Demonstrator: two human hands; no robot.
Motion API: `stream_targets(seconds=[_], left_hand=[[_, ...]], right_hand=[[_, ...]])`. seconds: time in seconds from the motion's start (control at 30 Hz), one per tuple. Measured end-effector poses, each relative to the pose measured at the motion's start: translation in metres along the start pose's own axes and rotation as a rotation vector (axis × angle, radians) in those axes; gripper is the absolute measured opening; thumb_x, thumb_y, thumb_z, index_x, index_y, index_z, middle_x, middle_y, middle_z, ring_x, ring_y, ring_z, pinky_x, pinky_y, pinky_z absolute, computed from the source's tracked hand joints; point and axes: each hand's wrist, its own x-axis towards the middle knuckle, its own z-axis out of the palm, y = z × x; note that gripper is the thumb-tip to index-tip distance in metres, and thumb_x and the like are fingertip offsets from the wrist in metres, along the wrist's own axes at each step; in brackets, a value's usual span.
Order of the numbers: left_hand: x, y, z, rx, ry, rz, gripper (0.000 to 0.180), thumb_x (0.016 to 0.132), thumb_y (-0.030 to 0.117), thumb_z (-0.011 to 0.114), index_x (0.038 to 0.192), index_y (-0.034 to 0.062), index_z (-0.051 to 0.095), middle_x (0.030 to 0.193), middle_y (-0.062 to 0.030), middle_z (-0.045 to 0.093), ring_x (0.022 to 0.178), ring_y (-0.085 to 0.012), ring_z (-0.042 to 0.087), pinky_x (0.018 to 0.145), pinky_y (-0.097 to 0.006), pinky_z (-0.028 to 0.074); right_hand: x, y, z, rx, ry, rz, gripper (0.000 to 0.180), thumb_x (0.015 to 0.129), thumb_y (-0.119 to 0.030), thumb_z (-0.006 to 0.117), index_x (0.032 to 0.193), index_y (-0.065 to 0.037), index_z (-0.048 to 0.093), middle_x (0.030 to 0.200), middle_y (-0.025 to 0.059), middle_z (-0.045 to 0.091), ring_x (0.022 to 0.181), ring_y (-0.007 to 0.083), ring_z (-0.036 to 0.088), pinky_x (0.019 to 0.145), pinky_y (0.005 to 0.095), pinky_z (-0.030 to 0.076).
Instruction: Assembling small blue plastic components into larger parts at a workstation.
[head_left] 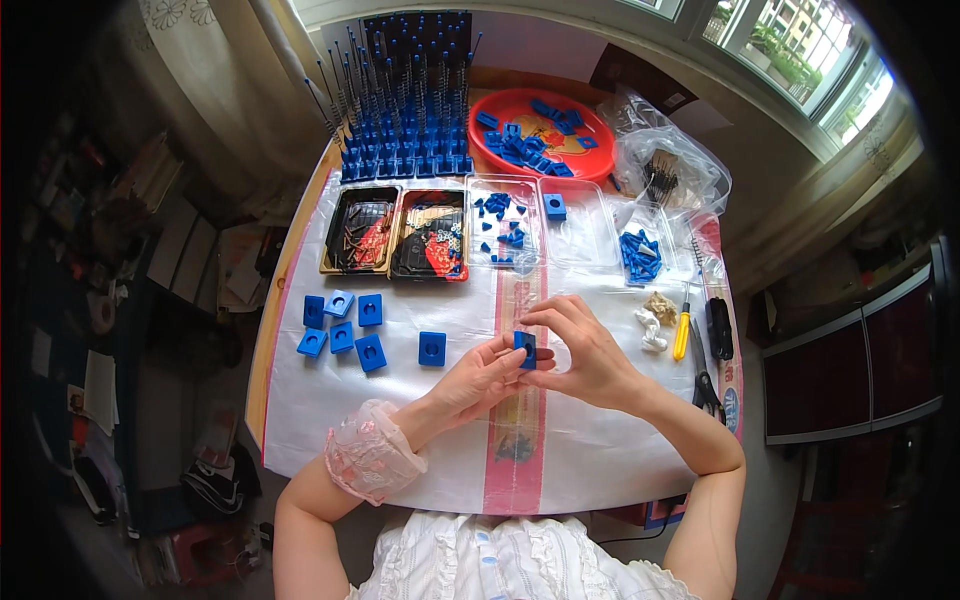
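Note:
Over the middle of the table, my left hand point(478, 375) pinches a small blue plastic block point(526, 349) with a round hole between thumb and fingers. My right hand point(585, 350) is curved around its right side, index finger and thumb apart near its upper and lower edges; whether they touch it is hard to tell. Left of my hands a similar single blue block point(432, 349) lies flat. Farther left is a loose group of several more blue blocks point(341, 336), each with a round recess.
Behind are black trays point(356, 268) of small metal parts and clear trays point(505, 262) of small blue pieces. A red basin point(600, 130) and a blue rack of upright springs point(405, 150) stand at the back. A yellow-handled screwdriver point(682, 335) and black scissors point(706, 385) lie right.

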Motion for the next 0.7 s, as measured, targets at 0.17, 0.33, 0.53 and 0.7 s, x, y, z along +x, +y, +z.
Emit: stream_targets(seconds=[0.17, 0.33, 0.53, 0.7], left_hand=[[0.0, 0.001, 0.003, 0.003, -0.022, 0.002, 0.032, 0.101, 0.029, 0.057, 0.124, 0.0077, 0.053, 0.129, -0.0117, 0.059, 0.124, -0.0189, 0.055, 0.108, -0.038, 0.044], [0.001, 0.001, 0.001, -0.004, -0.04, 0.012, 0.044, 0.1, 0.029, 0.06, 0.134, 0.0058, 0.047, 0.131, -0.0123, 0.058, 0.127, -0.0206, 0.054, 0.109, -0.04, 0.043], [0.0, 0.0, 0.001, -0.024, -0.047, 0.031, 0.036, 0.101, 0.028, 0.057, 0.129, 0.0073, 0.052, 0.129, -0.0117, 0.059, 0.127, -0.0201, 0.054, 0.109, -0.037, 0.043], [0.0, -0.004, -0.001, -0.128, -0.008, 0.072, 0.03, 0.101, 0.026, 0.058, 0.123, 0.0066, 0.052, 0.131, -0.013, 0.057, 0.129, -0.0238, 0.053, 0.111, -0.036, 0.044]], right_hand=[[-0.001, 0.004, 0.004, -0.007, -0.004, -0.017, 0.041, 0.07, -0.017, 0.08, 0.104, -0.004, 0.062, 0.11, 0.0092, 0.059, 0.107, 0.0294, 0.053, 0.092, 0.0398, 0.048], [0.005, 0.0, 0.0, -0.012, -0.021, -0.026, 0.04, 0.069, -0.018, 0.081, 0.102, -0.004, 0.063, 0.105, 0.0082, 0.059, 0.104, 0.0291, 0.054, 0.088, 0.04, 0.049], [0.01, -0.004, 0.0, -0.045, -0.071, -0.022, 0.041, 0.068, -0.019, 0.082, 0.101, -0.005, 0.063, 0.103, 0.0087, 0.059, 0.102, 0.029, 0.056, 0.084, 0.0392, 0.051], [0.028, 0.01, -0.021, -0.083, 0.011, -0.031, 0.04, 0.066, -0.017, 0.082, 0.098, -0.001, 0.064, 0.103, 0.0126, 0.061, 0.099, 0.0312, 0.061, 0.085, 0.0399, 0.051]])
